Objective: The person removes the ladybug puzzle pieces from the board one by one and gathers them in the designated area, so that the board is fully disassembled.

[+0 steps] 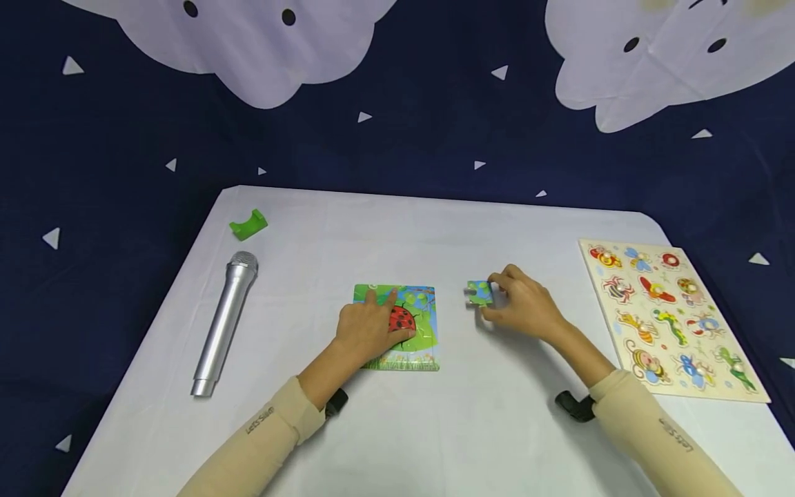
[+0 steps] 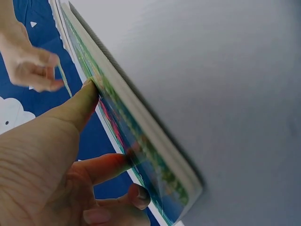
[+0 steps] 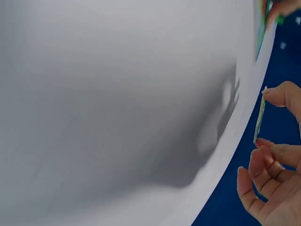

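- The left hand (image 1: 366, 331) presses flat, fingers relaxed, on the ladybird puzzle (image 1: 413, 331).
- The right hand (image 1: 524, 307) pinches a loose puzzle piece (image 1: 479, 293), seemingly lifted off the table (image 1: 435, 428).

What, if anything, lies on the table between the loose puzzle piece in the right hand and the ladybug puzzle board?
Nothing visible: only bare table separates the puzzle piece, pinched by the right hand, from the ladybug puzzle under the left hand.

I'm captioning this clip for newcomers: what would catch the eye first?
At the white table's centre, the left hand presses on a square green ladybird jigsaw puzzle, while the right hand pinches a small blue-green puzzle piece just right of it. A silver toy microphone lies at the left, a wooden insect peg-puzzle board at the right.
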`<state>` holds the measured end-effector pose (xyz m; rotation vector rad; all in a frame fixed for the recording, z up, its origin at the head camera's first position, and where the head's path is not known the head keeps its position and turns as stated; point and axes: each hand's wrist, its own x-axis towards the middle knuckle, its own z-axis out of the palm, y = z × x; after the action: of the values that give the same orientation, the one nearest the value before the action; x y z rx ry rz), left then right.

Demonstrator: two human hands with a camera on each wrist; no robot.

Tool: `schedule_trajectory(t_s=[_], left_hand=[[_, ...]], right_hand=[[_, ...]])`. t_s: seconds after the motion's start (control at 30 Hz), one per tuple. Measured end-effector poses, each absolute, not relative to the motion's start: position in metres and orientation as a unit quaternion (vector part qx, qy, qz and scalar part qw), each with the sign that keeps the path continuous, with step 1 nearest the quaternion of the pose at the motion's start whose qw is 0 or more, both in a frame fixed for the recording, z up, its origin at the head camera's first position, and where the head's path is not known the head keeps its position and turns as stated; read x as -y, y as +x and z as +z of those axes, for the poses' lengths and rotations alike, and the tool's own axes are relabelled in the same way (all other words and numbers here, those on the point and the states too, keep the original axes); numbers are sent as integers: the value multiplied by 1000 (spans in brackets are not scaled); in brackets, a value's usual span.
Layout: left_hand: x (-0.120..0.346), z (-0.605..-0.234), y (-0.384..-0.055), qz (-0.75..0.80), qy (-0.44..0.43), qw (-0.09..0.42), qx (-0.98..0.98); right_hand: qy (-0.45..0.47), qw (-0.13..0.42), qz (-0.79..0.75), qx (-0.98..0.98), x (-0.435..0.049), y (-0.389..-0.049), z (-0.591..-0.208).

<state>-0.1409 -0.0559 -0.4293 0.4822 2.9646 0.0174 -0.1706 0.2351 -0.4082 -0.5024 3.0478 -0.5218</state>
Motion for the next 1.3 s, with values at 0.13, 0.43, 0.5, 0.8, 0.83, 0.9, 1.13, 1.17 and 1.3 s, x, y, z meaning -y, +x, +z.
schedule_trajectory(t_s=[0.13,0.43,0.5,0.8,0.83,0.9,1.13,1.17,1.3], left_hand=[[58,-429,-140,7,159,72,-985],[62,-429,-140,10,151,73,-986],[62,-429,-140,12,150,74,-986],[63,-429,-141,17,158,72,-985],[64,-429,-142,25,159,72,-984],[68,-427,-142,47,157,77,-983],[92,-419,-143,85,125,84,-985],[95,-419,-142,84,122,83,-985],[103,-418,-139,83,119,78,-986]], right_hand=[[-162,-6,-137,-977,-278,-170,-408],[-133,26,-138,-981,-326,-173,-416],[-130,32,-138,-981,-329,-174,-418],[-139,50,-143,-979,-331,-177,-421],[-143,48,-144,-978,-329,-177,-420],[-153,43,-148,-976,-321,-177,-417],[-207,44,-170,-962,-264,-178,-405],[-215,48,-174,-960,-255,-178,-404],[-245,58,-184,-950,-222,-178,-404]])
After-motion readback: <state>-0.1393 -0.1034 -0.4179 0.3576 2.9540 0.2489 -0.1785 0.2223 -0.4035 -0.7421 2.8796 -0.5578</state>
